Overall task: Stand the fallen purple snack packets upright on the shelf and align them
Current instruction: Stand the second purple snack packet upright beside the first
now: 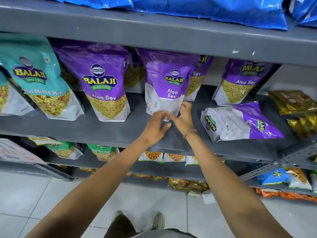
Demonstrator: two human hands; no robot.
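On the grey middle shelf (106, 129) a purple Aloo Sev packet (167, 85) stands upright with its back side facing me. My left hand (157, 127) and my right hand (182, 117) both pinch its bottom edge. To its left another purple packet (104, 83) stands upright, front outward. More purple packets stand behind (199, 78) and at the right (240, 81). One purple packet (240, 122) lies flat on the shelf to the right of my right hand.
A teal mix packet (37, 78) stands at the left of the shelf. Gold packets (296, 103) lie at the far right. Blue bags (214, 9) fill the shelf above, and green and other packets (103, 152) sit on shelves below. White floor tiles lie under my feet.
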